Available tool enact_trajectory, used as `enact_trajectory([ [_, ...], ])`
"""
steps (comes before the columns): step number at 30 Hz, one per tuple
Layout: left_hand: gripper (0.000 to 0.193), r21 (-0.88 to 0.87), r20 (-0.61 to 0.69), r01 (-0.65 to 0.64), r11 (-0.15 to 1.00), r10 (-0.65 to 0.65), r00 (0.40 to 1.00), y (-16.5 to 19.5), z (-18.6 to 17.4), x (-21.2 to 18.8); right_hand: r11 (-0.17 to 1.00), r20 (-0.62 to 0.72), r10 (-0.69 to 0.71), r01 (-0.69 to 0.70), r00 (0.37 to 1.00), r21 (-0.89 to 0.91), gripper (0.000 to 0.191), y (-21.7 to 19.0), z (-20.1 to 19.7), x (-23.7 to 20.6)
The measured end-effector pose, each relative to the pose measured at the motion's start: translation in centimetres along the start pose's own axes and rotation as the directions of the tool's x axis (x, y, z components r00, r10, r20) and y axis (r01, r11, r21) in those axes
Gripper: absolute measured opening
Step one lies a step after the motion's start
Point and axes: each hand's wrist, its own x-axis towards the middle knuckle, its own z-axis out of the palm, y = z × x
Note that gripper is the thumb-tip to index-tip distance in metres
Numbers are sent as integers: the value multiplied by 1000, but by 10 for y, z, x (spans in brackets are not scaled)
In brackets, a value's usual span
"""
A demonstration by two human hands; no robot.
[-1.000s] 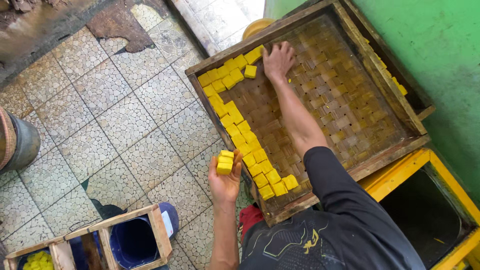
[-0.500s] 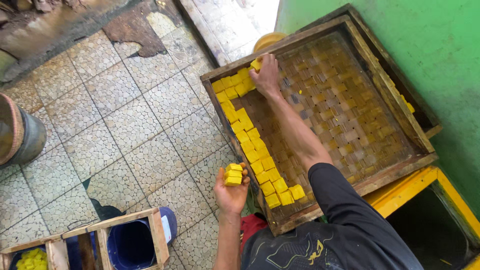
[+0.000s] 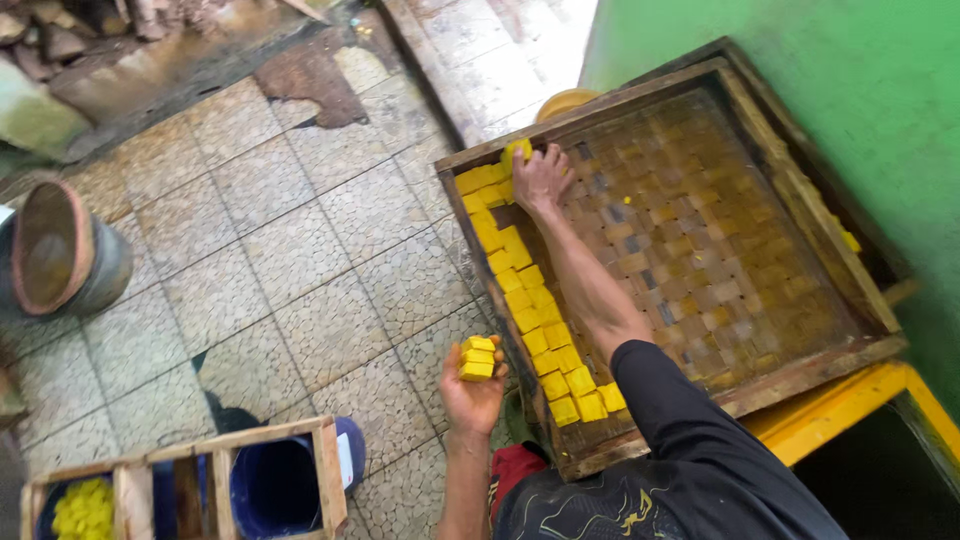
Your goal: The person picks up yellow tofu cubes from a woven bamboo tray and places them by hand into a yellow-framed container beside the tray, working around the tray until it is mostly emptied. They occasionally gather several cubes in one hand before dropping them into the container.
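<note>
Left hand [image 3: 473,392] cups stacked yellow cubes [image 3: 477,358] over open tiled floor [image 3: 300,260]; right hand [image 3: 541,175] pinches one yellow cube [image 3: 517,150] at the woven tray's [image 3: 800,370] far-left corner.

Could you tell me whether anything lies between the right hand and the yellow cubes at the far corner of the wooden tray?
Nothing visible does. The right hand already rests on the yellow cubes at the far corner of the wooden tray, fingers touching one. The left hand holds a small stack of cubes apart, beside the tray.
</note>
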Motion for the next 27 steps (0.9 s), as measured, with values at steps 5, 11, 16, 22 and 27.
enact_trajectory([
  [5,44,-96,12,12,995,-11,1000,2,-20,10,975,257,-212,222,943,-9,63,-13,4,-3],
  [11,34,-28,-15,-149,988,149,989,10,-37,25,786,220,-378,185,899,590,54,-18,-36,-61],
  [16,50,-43,-89,-247,968,242,966,21,-7,28,417,108,-674,256,731,872,59,-4,-95,-194],
  [22,80,-257,314,-46,965,129,941,4,29,6,684,128,-632,473,764,555,66,-1,-182,-279],
  [27,60,-18,378,-98,995,97,921,-47,26,13,742,770,-37,-498,637,448,102,33,-185,-283],
])
